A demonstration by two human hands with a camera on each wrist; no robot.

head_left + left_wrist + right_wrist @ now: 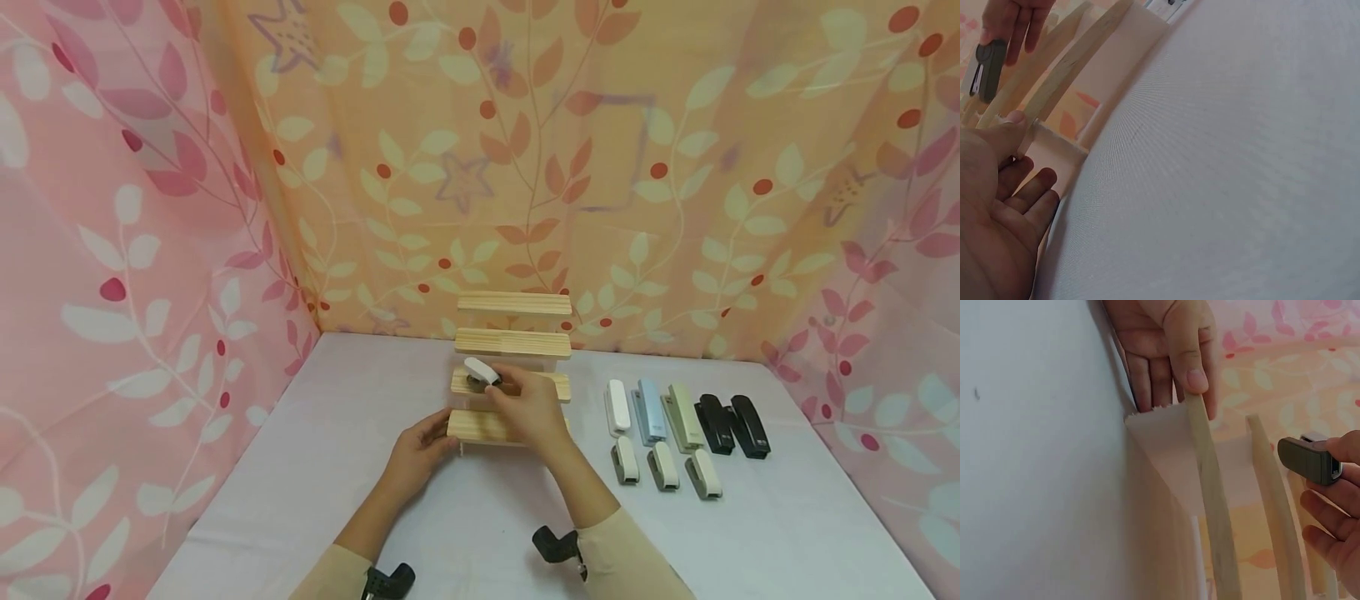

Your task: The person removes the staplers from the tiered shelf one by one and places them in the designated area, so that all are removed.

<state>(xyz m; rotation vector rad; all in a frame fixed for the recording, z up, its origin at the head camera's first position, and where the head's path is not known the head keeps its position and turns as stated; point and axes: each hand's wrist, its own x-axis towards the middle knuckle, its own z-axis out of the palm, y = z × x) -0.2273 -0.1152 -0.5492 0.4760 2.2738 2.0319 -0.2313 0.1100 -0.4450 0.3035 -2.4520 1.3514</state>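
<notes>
My right hand [531, 410] pinches a small stapler [480, 372], white on top and dark grey below. It is tilted, over the left part of the second shelf from the front of a stepped wooden rack [476, 427]. Seen from the right wrist, the stapler's grey side [1305, 461] stands apart from the nearby board, though contact elsewhere is unclear. My left hand [415, 457] grips the left end of the lowest shelf, its thumb on the board's end and its fingers by the white side panel [1054, 156].
Right of the rack stand several staplers in two rows. The back row has a white stapler [617, 407], a blue one [649, 412], a green one [684, 417] and black ones [750, 427]. Small white staplers [663, 466] form the front row. Patterned curtains [420, 208] enclose the white table [300, 467].
</notes>
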